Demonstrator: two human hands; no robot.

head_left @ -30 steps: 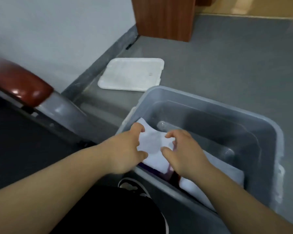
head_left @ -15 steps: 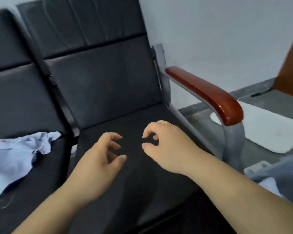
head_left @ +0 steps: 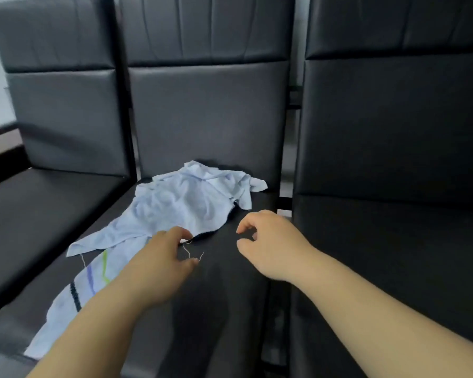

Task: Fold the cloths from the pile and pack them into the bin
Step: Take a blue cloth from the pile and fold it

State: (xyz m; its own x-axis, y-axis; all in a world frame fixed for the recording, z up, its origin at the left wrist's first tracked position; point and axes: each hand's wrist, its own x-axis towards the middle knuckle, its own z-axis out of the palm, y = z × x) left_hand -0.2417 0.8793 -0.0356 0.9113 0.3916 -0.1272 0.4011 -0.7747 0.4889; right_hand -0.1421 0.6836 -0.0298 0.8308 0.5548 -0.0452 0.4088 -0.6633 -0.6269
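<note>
Two bare forearms enter from the bottom edge. The left hand (head_left: 161, 266) hovers at centre frame, fingers loosely curled and holding nothing. The right hand (head_left: 271, 246), just right of centre, is likewise loosely curled and empty. A striped white cloth (head_left: 63, 315) lies at lower left on the middle seat (head_left: 224, 309) — a crumpled pale blue cloth (head_left: 186, 203) overlaps its far end, its near edge just beside the left fingertips. Black backrests (head_left: 208, 118) fill the top.
</note>
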